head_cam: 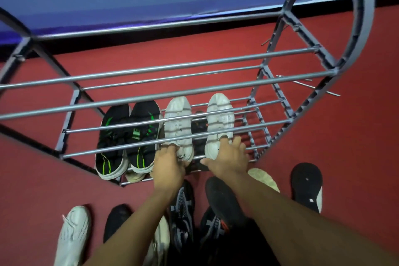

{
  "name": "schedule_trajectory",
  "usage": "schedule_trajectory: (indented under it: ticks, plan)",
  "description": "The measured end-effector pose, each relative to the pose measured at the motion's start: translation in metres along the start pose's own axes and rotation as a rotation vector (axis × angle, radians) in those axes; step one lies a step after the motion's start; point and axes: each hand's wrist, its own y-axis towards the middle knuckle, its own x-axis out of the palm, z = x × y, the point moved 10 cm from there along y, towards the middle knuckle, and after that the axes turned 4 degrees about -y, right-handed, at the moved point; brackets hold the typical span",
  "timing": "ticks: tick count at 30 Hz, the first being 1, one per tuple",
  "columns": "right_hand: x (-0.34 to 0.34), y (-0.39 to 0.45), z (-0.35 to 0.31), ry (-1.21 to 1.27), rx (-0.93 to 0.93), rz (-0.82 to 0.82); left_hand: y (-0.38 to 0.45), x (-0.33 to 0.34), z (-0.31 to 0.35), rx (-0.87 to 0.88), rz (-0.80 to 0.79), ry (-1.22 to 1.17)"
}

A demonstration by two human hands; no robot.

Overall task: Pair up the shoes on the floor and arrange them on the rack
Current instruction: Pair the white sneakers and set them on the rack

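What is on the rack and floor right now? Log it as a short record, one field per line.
rack: grey metal-bar rack with several tiers
shoes on rack: black-and-green pair at left, white pair beside it
left hand: left hand grips heel of one white shoe
right hand: right hand grips heel of other white shoe
gap between white shoes: a dark shoe on a lower tier
floor: red floor with loose shoes, white, black and patterned

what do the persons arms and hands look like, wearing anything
Both forearms are bare as far as the picture shows, with no sleeves in view. The left hand and the right hand wear no gloves, and no rings, watch or wristbands are visible. Nothing is marked on them. The upper arms lie outside the frame, so what is worn higher up cannot be told.
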Motion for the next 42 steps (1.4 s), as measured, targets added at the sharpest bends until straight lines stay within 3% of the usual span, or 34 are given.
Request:
schedule_trajectory:
  ticks: [8,12,18,29,32,35,37,39,42]
  plan:
    - [0.011,0.007,-0.026,0.097,-0.187,0.051,0.004,-0.013,0.000,-0.010,0.110,-0.035]
    - [0.013,0.008,-0.026,0.140,-0.155,0.043,0.006,-0.009,0.001,-0.018,0.101,0.007]
    - [0.005,0.001,-0.030,0.107,-0.070,0.167,-0.002,-0.010,-0.007,0.001,0.126,-0.010]
    - [0.008,0.008,-0.031,0.280,-0.136,0.067,0.001,-0.001,0.000,0.084,0.073,-0.011]
    - [0.008,0.007,-0.021,0.357,-0.126,0.019,-0.004,-0.001,-0.004,0.098,0.048,-0.141]
    - [-0.004,-0.004,-0.019,0.334,-0.141,0.017,-0.029,-0.018,-0.022,0.000,0.107,-0.361]
    - [-0.011,-0.021,-0.018,0.215,-0.141,-0.026,-0.056,-0.018,-0.045,-0.154,0.107,-0.352]
    - [-0.003,-0.049,-0.025,-0.018,-0.224,-0.251,-0.086,0.005,-0.074,-0.317,-0.100,-0.205]
    - [0.005,-0.114,-0.043,-0.451,-0.473,-0.601,-0.156,0.056,-0.103,-0.301,-0.725,0.055]
